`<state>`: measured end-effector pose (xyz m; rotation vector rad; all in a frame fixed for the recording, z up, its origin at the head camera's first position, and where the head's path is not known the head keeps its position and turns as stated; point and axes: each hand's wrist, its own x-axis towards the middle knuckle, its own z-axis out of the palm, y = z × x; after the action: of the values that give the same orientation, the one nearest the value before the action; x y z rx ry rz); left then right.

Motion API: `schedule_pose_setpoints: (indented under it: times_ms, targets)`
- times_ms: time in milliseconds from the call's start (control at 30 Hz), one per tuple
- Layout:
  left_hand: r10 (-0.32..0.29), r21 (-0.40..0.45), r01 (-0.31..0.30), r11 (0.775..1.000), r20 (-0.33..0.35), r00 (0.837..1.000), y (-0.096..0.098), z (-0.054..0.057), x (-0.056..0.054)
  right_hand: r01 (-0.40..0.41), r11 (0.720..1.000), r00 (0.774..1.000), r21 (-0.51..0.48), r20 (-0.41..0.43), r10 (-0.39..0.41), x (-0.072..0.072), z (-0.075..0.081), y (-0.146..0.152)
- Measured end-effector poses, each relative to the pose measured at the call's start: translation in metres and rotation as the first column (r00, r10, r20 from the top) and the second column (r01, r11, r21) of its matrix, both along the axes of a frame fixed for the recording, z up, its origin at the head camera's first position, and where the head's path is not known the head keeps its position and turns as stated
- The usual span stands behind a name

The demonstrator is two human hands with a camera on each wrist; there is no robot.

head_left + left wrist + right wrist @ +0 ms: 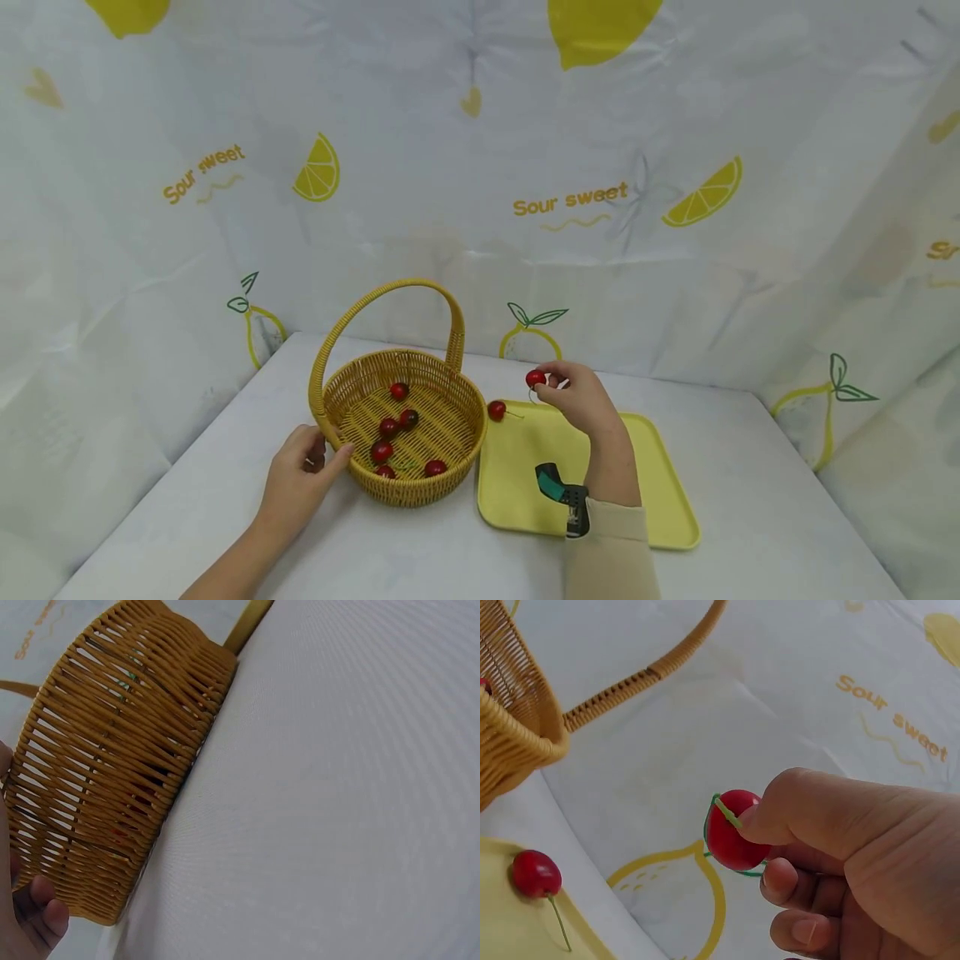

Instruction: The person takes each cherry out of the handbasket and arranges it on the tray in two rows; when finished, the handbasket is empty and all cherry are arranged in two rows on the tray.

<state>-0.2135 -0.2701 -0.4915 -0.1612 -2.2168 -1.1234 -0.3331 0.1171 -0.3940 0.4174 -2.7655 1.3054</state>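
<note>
My left hand (302, 471) holds the left side of a yellow-brown wicker basket (408, 493), thumb at the rim near the handle's foot. In the left wrist view, its fingertips (52, 913) lie close against the woven wall. Several red cherries (382, 452) lie inside the basket. My right hand (579, 402) pinches a red cherry (733, 838) by thumb and fingers, its green stem showing. That hand is raised over the back edge of a yellow tray (517, 492). Another cherry (497, 410) rests at the tray's back left corner, its stem pointing right.
The basket's tall arched handle (390, 286) rises above its rim. Basket and tray stand side by side on a white table (420, 554). Behind them hangs a white curtain (420, 208) printed with lemons and words. A black and green strap (573, 500) sits at my right wrist.
</note>
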Motion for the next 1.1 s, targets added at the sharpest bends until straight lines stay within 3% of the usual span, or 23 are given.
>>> schedule_pose_setpoints:
  times_ms: [200,467,633,833,1100]
  targets:
    - [0.002,0.000,-0.002,1.000,0.006,1.000,0.000,0.001,0.001,0.057,0.998,0.997,0.020,0.053,-0.058,-0.006,-0.017,0.011]
    - [-0.002,0.000,0.002,1.000,0.010,1.000,0.000,0.000,0.001,0.104,0.995,0.983,-0.010,0.154,-0.101,-0.026,-0.060,0.017]
    - [-0.007,0.000,0.007,1.000,0.006,1.000,0.001,0.000,0.001,0.113,0.993,0.975,-0.016,0.195,-0.108,-0.032,-0.077,0.014]
    - [-0.002,-0.006,0.002,1.000,-0.004,1.000,0.001,-0.001,0.000,0.123,0.992,0.975,-0.012,0.186,-0.118,-0.033,-0.087,0.010]
    - [-0.003,-0.011,0.003,1.000,-0.019,1.000,0.000,-0.002,0.000,0.156,0.988,0.970,-0.009,0.192,-0.152,-0.033,-0.087,0.008]
